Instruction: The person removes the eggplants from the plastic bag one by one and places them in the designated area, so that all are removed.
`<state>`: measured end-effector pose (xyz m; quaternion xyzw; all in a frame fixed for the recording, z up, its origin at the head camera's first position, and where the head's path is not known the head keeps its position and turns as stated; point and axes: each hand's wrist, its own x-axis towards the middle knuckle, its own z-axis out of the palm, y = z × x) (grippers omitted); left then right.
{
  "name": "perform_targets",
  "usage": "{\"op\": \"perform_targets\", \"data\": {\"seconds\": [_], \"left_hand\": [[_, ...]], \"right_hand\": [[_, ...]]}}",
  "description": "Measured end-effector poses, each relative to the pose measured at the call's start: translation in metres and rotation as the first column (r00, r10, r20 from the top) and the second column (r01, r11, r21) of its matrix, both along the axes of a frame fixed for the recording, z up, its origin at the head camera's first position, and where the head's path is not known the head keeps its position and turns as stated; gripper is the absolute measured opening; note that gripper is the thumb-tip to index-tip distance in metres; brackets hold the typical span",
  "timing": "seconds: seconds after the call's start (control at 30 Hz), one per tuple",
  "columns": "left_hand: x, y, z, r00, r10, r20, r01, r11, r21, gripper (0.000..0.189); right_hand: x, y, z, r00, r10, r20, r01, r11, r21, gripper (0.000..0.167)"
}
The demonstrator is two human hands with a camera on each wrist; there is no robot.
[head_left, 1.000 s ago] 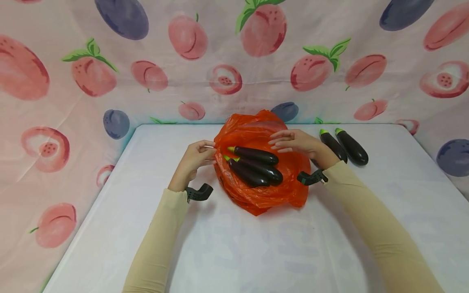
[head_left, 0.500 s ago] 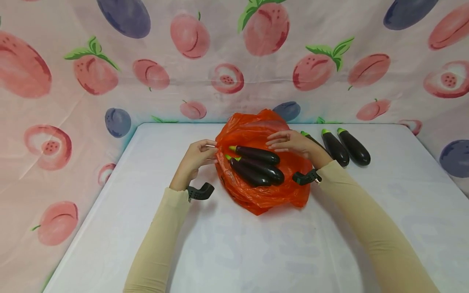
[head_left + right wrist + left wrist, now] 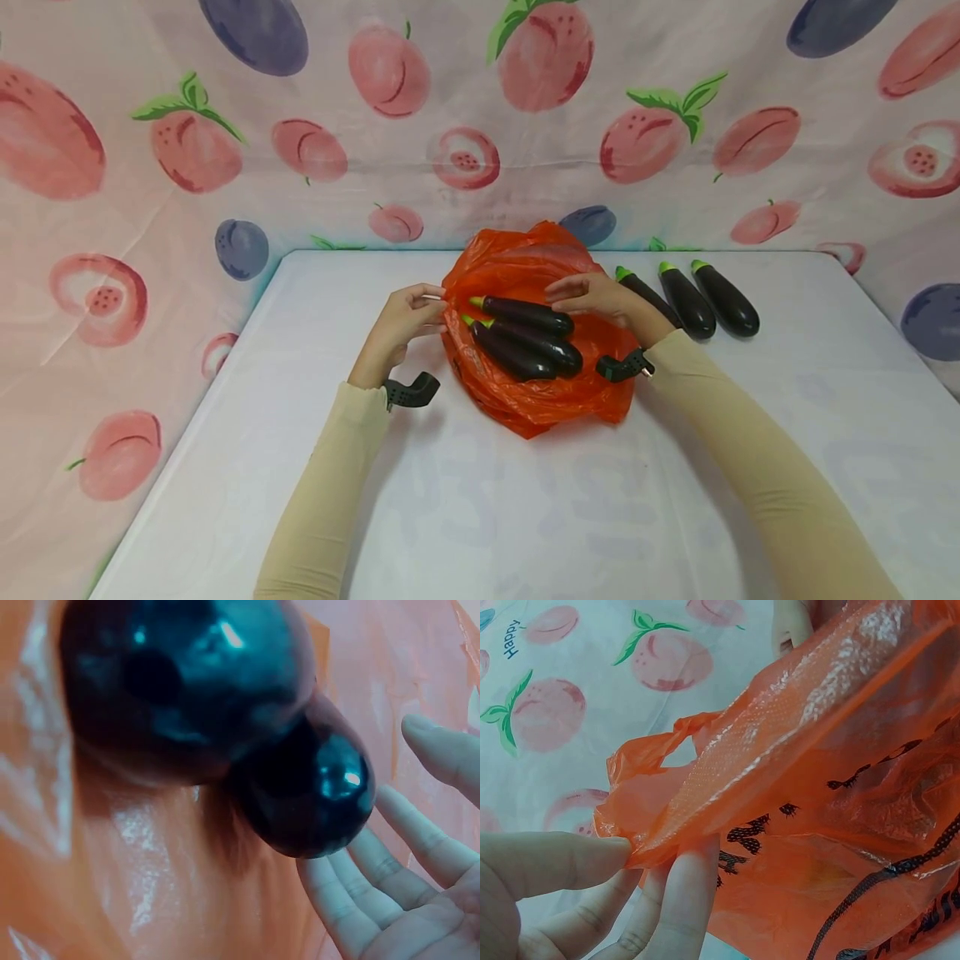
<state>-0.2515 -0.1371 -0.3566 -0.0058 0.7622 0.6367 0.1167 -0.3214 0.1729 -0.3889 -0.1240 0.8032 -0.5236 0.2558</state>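
An orange-red plastic bag (image 3: 536, 412) lies with its mouth spread wide, holding several dark eggplants (image 3: 525, 315) with green-yellow stem ends. At its left rim, my left hand (image 3: 399, 327) pinches the plastic between thumb and fingers, as the left wrist view shows with the bag edge (image 3: 667, 832) up close. Over the right part of the bag, my right hand (image 3: 600, 297) has its fingers extended and thumb spread. In the right wrist view its fingertips are right at the rounded end of one eggplant (image 3: 315, 787), not curled around it.
To the right of the bag, 3 more eggplants (image 3: 722, 298) lie side by side on the white table (image 3: 480, 517), one partly behind my right wrist. A fruit-patterned cloth (image 3: 300, 200) hangs behind the table. Each wrist wears a black camera mount (image 3: 412, 392).
My right hand has shifted a little left and lower over the bag, uncovering more of the eggplants on the table. My left hand keeps its pinch on the rim.
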Motion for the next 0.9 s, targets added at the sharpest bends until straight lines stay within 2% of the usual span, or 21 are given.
{"op": "perform_targets", "data": {"seconds": [0.27,0.57,0.9], "left_hand": [[0.0003,0.0002,0.0009,1.000,0.007,0.001,-0.007,1.000,0.011,0.032],[0.0005,-0.0007,0.0015,1.000,-0.004,-0.004,0.004,1.000,0.001,0.032],[0.0011,-0.0005,0.0029,1.000,0.002,0.007,-0.002,1.000,-0.006,0.032]], "right_hand": [[-0.0001,-0.0032,-0.0011,0.999,0.018,0.030,-0.021,0.995,0.097,0.047],[-0.0038,-0.0047,0.0033,0.994,0.064,0.088,-0.077,0.986,0.150,0.050],[-0.0059,-0.0075,0.0022,0.994,0.086,0.063,-0.095,0.982,0.160,0.050]]}}
